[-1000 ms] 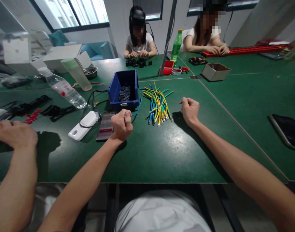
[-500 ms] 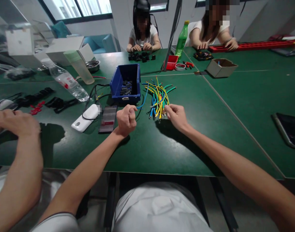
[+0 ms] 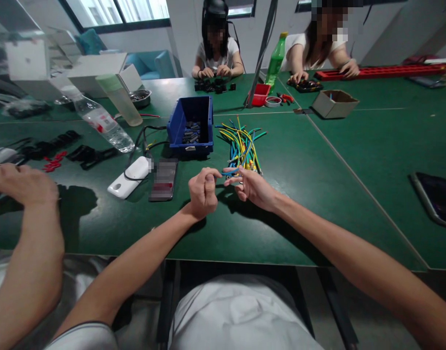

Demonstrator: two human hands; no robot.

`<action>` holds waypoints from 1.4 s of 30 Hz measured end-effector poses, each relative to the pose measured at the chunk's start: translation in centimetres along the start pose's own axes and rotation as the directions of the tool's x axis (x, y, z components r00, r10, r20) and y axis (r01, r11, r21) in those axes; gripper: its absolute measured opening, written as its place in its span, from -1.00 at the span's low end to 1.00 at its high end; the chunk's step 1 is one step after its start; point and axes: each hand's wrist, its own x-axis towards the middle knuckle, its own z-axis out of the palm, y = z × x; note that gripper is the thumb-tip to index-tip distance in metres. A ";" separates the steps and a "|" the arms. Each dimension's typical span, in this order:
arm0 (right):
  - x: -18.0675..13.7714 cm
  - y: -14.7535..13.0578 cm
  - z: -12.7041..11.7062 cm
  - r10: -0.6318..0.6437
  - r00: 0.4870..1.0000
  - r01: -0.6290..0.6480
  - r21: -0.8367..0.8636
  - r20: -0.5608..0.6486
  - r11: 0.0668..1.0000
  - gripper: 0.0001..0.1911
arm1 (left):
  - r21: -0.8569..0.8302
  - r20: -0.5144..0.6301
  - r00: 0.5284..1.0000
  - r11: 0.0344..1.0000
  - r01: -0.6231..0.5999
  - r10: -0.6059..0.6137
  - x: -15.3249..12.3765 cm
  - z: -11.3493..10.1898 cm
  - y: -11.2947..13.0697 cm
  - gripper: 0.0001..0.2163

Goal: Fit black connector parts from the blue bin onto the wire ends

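My left hand [image 3: 204,193] is closed in a fist, thumb on top, around one end of a blue wire [image 3: 230,172]. A short length of that wire spans the small gap to my right hand [image 3: 255,188], whose fingertips pinch it while other fingers stick out loosely. Just behind my hands lies a loose bundle of yellow, green and blue wires [image 3: 242,141] with metal lugs at the near end, partly hidden by my right hand. Beyond my left hand stands a blue bin [image 3: 172,130] holding small dark pieces.
Left of my hands lie a phone [image 3: 163,180], a white power bank [image 3: 130,177] with a black cable, and a water bottle [image 3: 102,121]. A co-worker's arm [image 3: 36,228] rests at far left. Two people work across the table near a cardboard box [image 3: 334,109] and a green bottle [image 3: 276,63].
My left hand has moved right and slightly nearer me, bringing the blue wire along. My right hand has left the bundle's lugs and come left to the blue wire, its fingers loosening.
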 end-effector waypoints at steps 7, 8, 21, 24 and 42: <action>0.7 0.2 -0.8 -0.113 0.979 0.133 0.115 -0.172 0.984 -0.82 | -0.008 0.154 0.970 0.982 0.190 -0.187 0.0 0.8 -0.5 -0.66; 0.9 0.3 -1.0 -0.138 0.972 0.160 0.109 -0.192 0.981 -0.83 | -0.014 0.174 0.964 0.979 0.205 -0.199 0.1 0.9 -0.6 -0.66; 1.8 0.6 -3.1 -0.350 0.855 0.328 -0.125 -0.383 0.937 -0.81 | 0.143 0.423 0.853 0.952 0.269 -0.305 1.4 1.1 -1.6 -0.74; 1.7 0.5 -3.6 -0.378 0.839 0.342 -0.160 -0.392 0.926 -0.82 | 0.241 0.427 0.850 0.945 0.221 -0.308 1.3 1.1 -2.1 -0.78; 1.8 -0.1 -4.6 -0.435 0.797 0.318 -0.321 -0.419 0.892 -0.59 | 0.428 0.382 0.853 0.886 0.178 -0.356 1.1 2.2 -1.8 -0.65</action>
